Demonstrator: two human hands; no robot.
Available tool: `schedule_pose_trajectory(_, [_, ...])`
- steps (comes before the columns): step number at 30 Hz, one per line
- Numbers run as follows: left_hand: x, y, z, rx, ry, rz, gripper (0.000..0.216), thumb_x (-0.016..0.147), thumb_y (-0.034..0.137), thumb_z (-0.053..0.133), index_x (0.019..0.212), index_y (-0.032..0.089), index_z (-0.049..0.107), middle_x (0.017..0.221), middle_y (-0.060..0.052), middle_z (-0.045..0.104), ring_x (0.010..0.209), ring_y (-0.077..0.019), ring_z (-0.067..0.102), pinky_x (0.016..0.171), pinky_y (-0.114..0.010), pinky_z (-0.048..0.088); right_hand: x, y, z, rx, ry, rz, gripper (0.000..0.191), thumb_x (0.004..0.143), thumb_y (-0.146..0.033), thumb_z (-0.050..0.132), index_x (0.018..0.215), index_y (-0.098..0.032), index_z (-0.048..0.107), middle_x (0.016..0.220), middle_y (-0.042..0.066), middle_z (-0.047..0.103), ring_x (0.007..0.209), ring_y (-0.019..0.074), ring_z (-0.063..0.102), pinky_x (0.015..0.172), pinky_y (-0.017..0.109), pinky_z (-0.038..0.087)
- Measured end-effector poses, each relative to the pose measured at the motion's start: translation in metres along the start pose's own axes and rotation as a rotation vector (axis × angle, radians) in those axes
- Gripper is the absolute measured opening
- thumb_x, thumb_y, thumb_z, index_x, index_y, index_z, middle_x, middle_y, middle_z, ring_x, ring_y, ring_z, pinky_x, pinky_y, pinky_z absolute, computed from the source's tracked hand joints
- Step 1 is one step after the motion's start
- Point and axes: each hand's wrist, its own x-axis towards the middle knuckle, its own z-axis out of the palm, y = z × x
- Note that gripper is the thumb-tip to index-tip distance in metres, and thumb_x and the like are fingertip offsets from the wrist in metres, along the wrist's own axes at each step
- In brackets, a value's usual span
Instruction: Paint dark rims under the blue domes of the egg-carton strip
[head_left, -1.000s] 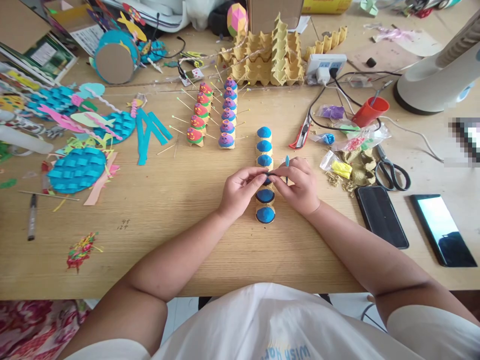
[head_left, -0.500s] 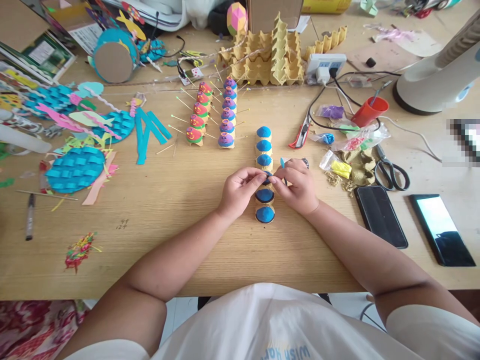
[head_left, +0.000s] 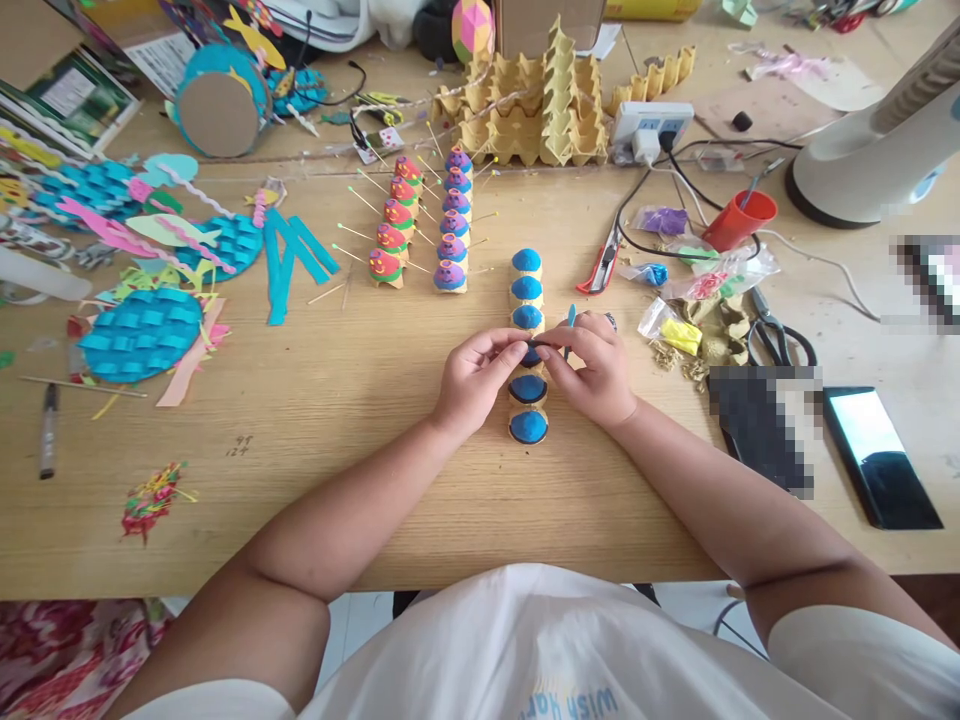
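A row of egg-carton cups capped in blue clay [head_left: 528,389] runs away from me, and the nearest caps have a black rim along the front edge. Over one of the middle cups my left hand [head_left: 480,378] pinches one end of a thin black clay strip [head_left: 535,344]. My right hand [head_left: 590,372] pinches its other end, fingertips close to the left ones. A slim blue tool [head_left: 571,320] sticks up from between the right fingers. The cup beneath is partly hidden by the fingertips.
Rows of red-green [head_left: 391,238] and purple caterpillars [head_left: 453,247] stand beyond. At right lie a utility knife [head_left: 598,268], scissors [head_left: 776,335], clay bags [head_left: 681,335] and a phone [head_left: 883,458]. Blue woven paper pieces [head_left: 142,335] lie at left; egg trays [head_left: 517,130] sit behind.
The black strip now shows more clearly between my fingertips, slightly raised from the cup. Both hands stay nearly in place, and the blue tool stands a little more upright. The view has shifted slightly.
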Motion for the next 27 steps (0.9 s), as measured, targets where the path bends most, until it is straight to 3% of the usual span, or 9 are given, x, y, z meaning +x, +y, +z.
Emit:
schedule_pose_trajectory(9, [0.0011, -0.0001, 0.0, -0.02, -0.011, -0.01, 0.042, 0.083, 0.06, 0.093, 0.104, 0.024, 0.088, 0.101, -0.007, 0.086, 0.093, -0.017, 0.078, 0.086, -0.029, 0.06, -0.0006, 0.0011, 0.001, -0.042, 0.011, -0.041, 0.019, 0.108, -0.03, 0.067, 0.114, -0.025, 0.084, 0.079, 0.003, 0.072, 0.074, 0.0185, 0.061, 0.075, 0.038, 0.046])
schedule_pose_trajectory(15, [0.0007, -0.0011, -0.0008, 0.012, 0.02, 0.009, 0.043, 0.087, 0.064, 0.088, 0.103, 0.025, 0.089, 0.094, -0.006, 0.084, 0.081, -0.0141, 0.07, 0.076, -0.026, 0.055, -0.0008, 0.0045, 0.0005, -0.073, 0.023, -0.159, 0.017, 0.106, -0.035, 0.072, 0.111, -0.028, 0.086, 0.074, 0.001, 0.067, 0.073, 0.0176, 0.056, 0.073, 0.037, 0.042])
schedule_pose_trajectory(19, [0.0011, -0.0032, -0.0032, -0.002, 0.01, -0.012, 0.045, 0.092, 0.068, 0.081, 0.101, 0.025, 0.091, 0.092, -0.006, 0.083, 0.078, -0.0138, 0.065, 0.071, -0.026, 0.052, -0.001, 0.0049, 0.0004, -0.114, -0.007, -0.14, 0.02, 0.108, -0.039, 0.069, 0.109, -0.029, 0.087, 0.073, 0.001, 0.065, 0.071, 0.0176, 0.053, 0.073, 0.037, 0.041])
schedule_pose_trajectory(23, [0.0027, -0.0044, -0.0036, -0.027, 0.014, -0.021, 0.048, 0.09, 0.071, 0.081, 0.097, 0.024, 0.091, 0.094, -0.007, 0.084, 0.078, -0.0138, 0.065, 0.069, -0.026, 0.051, -0.0004, 0.0049, 0.0, -0.132, -0.003, -0.149, 0.025, 0.11, -0.04, 0.065, 0.109, -0.028, 0.086, 0.075, 0.001, 0.068, 0.071, 0.0174, 0.053, 0.074, 0.037, 0.043])
schedule_pose_trajectory(27, [0.0033, -0.005, -0.0028, -0.042, 0.026, -0.038, 0.048, 0.089, 0.07, 0.082, 0.096, 0.023, 0.09, 0.093, -0.007, 0.084, 0.078, -0.0135, 0.066, 0.069, -0.026, 0.052, -0.0004, 0.0038, -0.0008, -0.122, 0.036, -0.209, 0.017, 0.108, -0.035, 0.07, 0.112, -0.027, 0.085, 0.076, 0.001, 0.072, 0.075, 0.0177, 0.058, 0.075, 0.036, 0.045])
